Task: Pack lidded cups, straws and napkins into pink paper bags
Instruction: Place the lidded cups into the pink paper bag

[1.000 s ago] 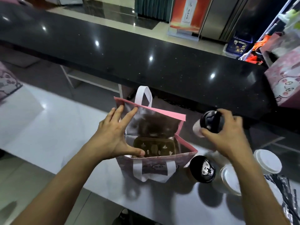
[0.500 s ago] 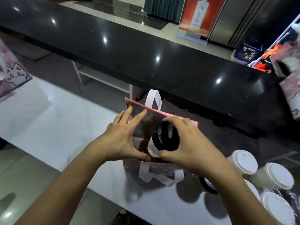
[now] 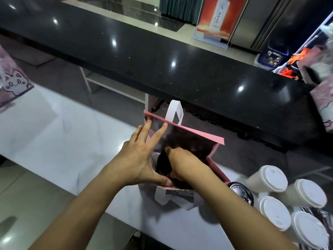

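Inside the pink paper bag (image 3: 212, 139), which stands open on the white bench (image 3: 54, 141), a black-lidded cup (image 3: 163, 164) is being lowered. The right hand (image 3: 182, 159) is sunk into the bag's mouth with its fingers wrapped over the cup's lid. The left hand (image 3: 138, 157) has its fingers spread and straight, pressing the bag's left wall outward to keep the mouth wide.

The step in hand looks like seating the first cup. Next, the cup needs setting upright on the bag's floor, then letting go.

Much is hidden: the cup's body, the bag's floor and the right fingertips are in shadow, so whether the cup has touched down probably cannot be told. Just right of the bag wait another black-lidded cup (image 3: 242, 193) and several white-lidded cups (image 3: 273, 177), partly cut off by the edge.
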The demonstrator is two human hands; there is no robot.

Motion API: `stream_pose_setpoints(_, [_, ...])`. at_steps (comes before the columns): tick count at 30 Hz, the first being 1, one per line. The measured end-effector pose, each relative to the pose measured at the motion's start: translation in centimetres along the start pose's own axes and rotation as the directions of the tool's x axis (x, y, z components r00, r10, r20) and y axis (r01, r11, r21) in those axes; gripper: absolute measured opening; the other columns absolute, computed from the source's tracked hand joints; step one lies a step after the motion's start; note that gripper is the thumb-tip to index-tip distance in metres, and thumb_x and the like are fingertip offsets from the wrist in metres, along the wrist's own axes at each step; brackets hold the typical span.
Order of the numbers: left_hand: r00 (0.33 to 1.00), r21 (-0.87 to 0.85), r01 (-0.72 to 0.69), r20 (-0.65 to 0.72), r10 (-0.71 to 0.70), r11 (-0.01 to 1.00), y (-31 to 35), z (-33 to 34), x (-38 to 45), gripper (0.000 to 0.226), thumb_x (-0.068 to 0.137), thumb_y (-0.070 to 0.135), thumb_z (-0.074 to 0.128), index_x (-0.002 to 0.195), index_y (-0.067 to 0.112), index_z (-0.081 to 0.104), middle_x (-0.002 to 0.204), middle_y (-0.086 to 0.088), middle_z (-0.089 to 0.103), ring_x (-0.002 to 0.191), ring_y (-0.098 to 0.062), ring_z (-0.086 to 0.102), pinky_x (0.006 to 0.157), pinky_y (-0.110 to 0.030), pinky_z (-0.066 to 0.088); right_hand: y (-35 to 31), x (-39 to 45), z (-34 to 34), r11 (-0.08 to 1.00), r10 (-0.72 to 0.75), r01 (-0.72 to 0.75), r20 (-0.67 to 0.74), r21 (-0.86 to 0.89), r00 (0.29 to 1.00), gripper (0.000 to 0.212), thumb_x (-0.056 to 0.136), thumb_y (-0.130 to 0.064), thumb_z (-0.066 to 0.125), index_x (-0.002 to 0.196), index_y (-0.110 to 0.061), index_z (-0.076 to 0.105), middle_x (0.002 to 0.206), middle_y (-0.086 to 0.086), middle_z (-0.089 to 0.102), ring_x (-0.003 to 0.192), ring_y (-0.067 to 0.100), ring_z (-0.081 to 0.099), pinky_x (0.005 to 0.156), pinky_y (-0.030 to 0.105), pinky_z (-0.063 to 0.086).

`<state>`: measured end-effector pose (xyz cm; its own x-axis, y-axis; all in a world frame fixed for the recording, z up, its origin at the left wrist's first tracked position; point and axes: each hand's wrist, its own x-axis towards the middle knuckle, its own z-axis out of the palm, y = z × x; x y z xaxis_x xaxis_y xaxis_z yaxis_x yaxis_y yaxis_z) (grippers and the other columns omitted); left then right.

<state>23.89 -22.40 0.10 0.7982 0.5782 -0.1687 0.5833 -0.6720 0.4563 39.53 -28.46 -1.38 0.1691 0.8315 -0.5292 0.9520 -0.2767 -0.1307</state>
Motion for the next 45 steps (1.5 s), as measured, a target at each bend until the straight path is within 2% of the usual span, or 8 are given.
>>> stream_pose_setpoints(11, [0.999, 0.02, -0.017, -0.037, 0.018, 1.0, 0.2, 0.4, 0.1, 0.143, 0.053, 0.074, 0.08, 0.144, 0.056, -0.029, 0.165, 0.003, -0.026, 0.154, -0.025, -0.013, 0.122, -0.053, 0.021, -1.5, 0.4, 0.4, 0.991, -0.111, 0.115, 0.071, -0.061, 0.991, 0.104, 0.078, -0.025, 0.081, 0.158, -0.029, 0.015, 0.147, 0.013, 0.045, 0.127, 0.037, 0.053, 0.106, 0.046, 0.045])
stream_pose_setpoints(16, [0.999, -0.005, -0.019, -0.026, 0.019, 1.0, 0.0, 0.1, 0.5, 0.143, 0.051, 0.082, 0.077, 0.145, 0.055, -0.028, 0.164, 0.006, -0.028, 0.154, -0.026, -0.012, 0.121, -0.055, 0.02, 1.6, -5.2, -1.8, 0.957, -0.148, 0.217, -0.319, 0.192, 0.936, 0.052, 0.084, -0.032, 0.073, 0.133, -0.028, 0.055, 0.128, -0.004, 0.056, 0.115, 0.017, 0.058, 0.099, 0.038, 0.05])
stream_pose_setpoints(21, [1.0, 0.019, 0.004, -0.008, -0.004, 1.0, 0.2, 0.3, 0.7, 0.143, 0.049, 0.085, 0.073, 0.143, 0.057, -0.03, 0.163, 0.007, -0.031, 0.154, -0.029, -0.013, 0.121, -0.06, 0.019, 7.7, -12.3, -1.5, 0.865, 0.285, 0.151, -0.716, 0.479, 0.637, 0.01, 0.092, -0.02, 0.06, 0.095, -0.028, 0.066, 0.092, -0.012, 0.066, 0.085, 0.008, 0.062, 0.076, 0.026, 0.05])
stream_pose_setpoints(25, [1.0, 0.005, -0.01, -0.005, 0.01, 1.0, 0.2, 0.3, 0.7, 0.144, 0.048, 0.084, 0.075, 0.144, 0.057, -0.029, 0.163, 0.007, -0.03, 0.154, -0.03, -0.012, 0.121, -0.06, 0.02, 12.6, -12.4, 3.8, 0.861, 0.506, -0.453, -0.292, 0.23, 0.812, 0.064, 0.081, -0.044, 0.066, 0.139, -0.032, 0.043, 0.133, 0.002, 0.052, 0.126, 0.029, 0.048, 0.106, 0.04, 0.037])
stream_pose_setpoints(28, [1.0, -0.003, -0.018, -0.007, 0.018, 1.0, 0.1, 0.2, 0.7, 0.144, 0.047, 0.083, 0.076, 0.144, 0.058, -0.028, 0.164, 0.006, -0.029, 0.154, -0.03, -0.011, 0.121, -0.058, 0.02, 13.6, -11.3, 7.8, 0.827, 0.553, -0.551, 0.011, 0.109, 0.833, 0.098, 0.07, -0.072, 0.063, 0.153, -0.039, 0.02, 0.15, 0.006, 0.039, 0.14, 0.03, 0.035, 0.117, 0.046, 0.019])
stream_pose_setpoints(36, [1.0, 0.018, -0.016, -0.006, 0.016, 1.0, 0.1, 0.2, 0.5, 0.144, 0.049, 0.084, 0.076, 0.143, 0.058, -0.03, 0.164, 0.004, -0.028, 0.154, -0.03, -0.011, 0.121, -0.058, 0.021, 13.2, -11.3, 9.1, 0.855, 0.5, -0.45, -0.179, 0.257, 0.847, 0.071, 0.07, -0.067, 0.066, 0.129, -0.036, 0.044, 0.122, -0.001, 0.052, 0.11, 0.025, 0.057, 0.087, 0.039, 0.05])
stream_pose_setpoints(43, [1.0, 0.048, -0.012, -0.022, 0.013, 0.999, 0.3, 0.3, 0.2, 0.141, 0.054, 0.083, 0.074, 0.143, 0.055, -0.033, 0.164, 0.004, -0.029, 0.154, -0.03, -0.011, 0.121, -0.054, 0.019, 8.6, -20.3, -2.7, 0.861, 0.478, -0.133, -0.694, 0.49, 0.538, 0.084, 0.061, -0.034, 0.089, 0.135, -0.034, 0.049, 0.125, -0.001, 0.052, 0.115, 0.022, 0.052, 0.099, 0.041, 0.044])
stream_pose_setpoints(45, [1.0, 0.04, -0.012, -0.024, 0.013, 0.999, 0.3, 0.4, 0.3, 0.142, 0.055, 0.082, 0.075, 0.142, 0.055, -0.033, 0.163, 0.004, -0.029, 0.154, -0.03, -0.011, 0.122, -0.055, 0.019, 5.4, -21.6, -5.2, 0.864, 0.38, 0.073, -0.741, 0.498, 0.554, 0.084, 0.062, -0.034, 0.087, 0.135, -0.042, 0.047, 0.125, -0.011, 0.051, 0.113, 0.007, 0.054, 0.098, 0.029, 0.044])
